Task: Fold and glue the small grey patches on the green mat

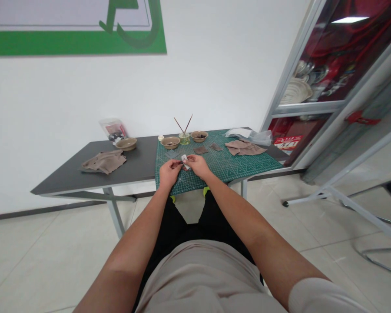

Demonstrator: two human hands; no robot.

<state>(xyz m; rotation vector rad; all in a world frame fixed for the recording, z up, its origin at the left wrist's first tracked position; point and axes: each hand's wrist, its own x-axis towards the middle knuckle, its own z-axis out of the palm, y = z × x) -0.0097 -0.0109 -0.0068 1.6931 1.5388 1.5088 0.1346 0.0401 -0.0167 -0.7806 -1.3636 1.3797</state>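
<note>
Both hands meet over the near part of a green cutting mat (247, 164). My right hand (198, 165) is closed, its fingertips pinching a small white piece (184, 158), flat and roughly rectangular. Close beside it, my left hand (169, 173) has its fingers pressed together at the left edge of that piece. Something small and dark shows between the hands, too small to name. Just beyond them lie a clear little bag (172, 154), a brown flat packet (200, 150) and a darker flat packet (216, 147).
Along the back stand a tan bowl (170, 142), a glass jar (184, 139) with two thin brushes, and another bowl (199, 136) with dark bits. Brown cloths lie right (244, 148) and left (106, 161). A third bowl (126, 144) and plastic bags (250, 135) are also there.
</note>
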